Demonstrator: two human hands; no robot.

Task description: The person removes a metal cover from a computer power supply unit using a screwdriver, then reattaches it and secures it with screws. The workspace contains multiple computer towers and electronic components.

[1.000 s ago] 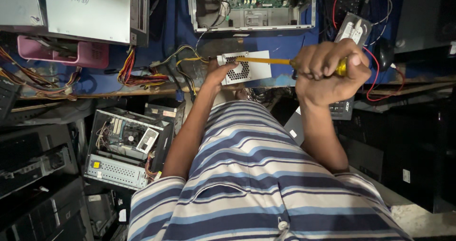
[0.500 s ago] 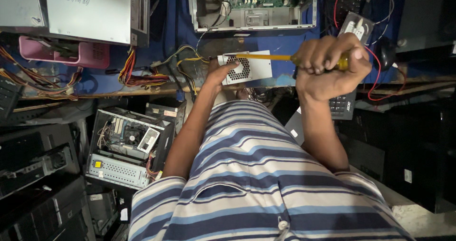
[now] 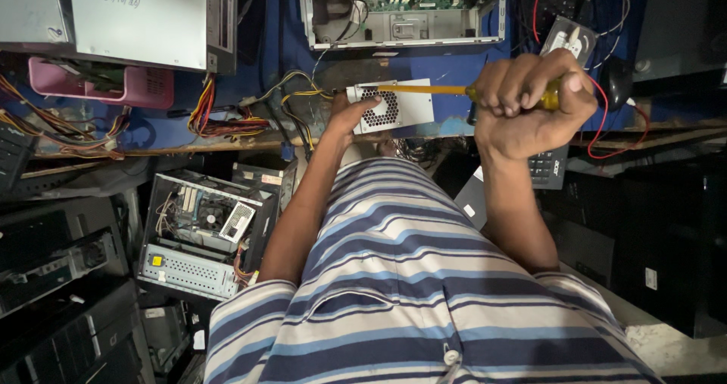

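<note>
A small grey power supply unit [image 3: 394, 107] with a round fan grille rests at the edge of a blue bench. My left hand [image 3: 344, 119] grips its left side. My right hand [image 3: 530, 104] is closed around the yellow handle of a screwdriver [image 3: 424, 89]. The screwdriver's yellow shaft runs left across the top of the unit, and its tip sits at the unit's upper left corner. Yellow and black cables [image 3: 303, 96] trail from the unit to the left. My striped shirt fills the lower part of the view.
An open computer case [image 3: 401, 20] with a green board lies beyond the unit. A grey metal case [image 3: 144, 20] and a pink tray [image 3: 98, 81] are at the upper left. An open chassis [image 3: 204, 225] stands at the lower left. Red wires [image 3: 606, 119], a hard drive [image 3: 572, 35] and a black keypad [image 3: 545, 164] are at the right.
My right hand has shifted slightly on the screwdriver handle. The left hand and the power supply unit stay where they were.
</note>
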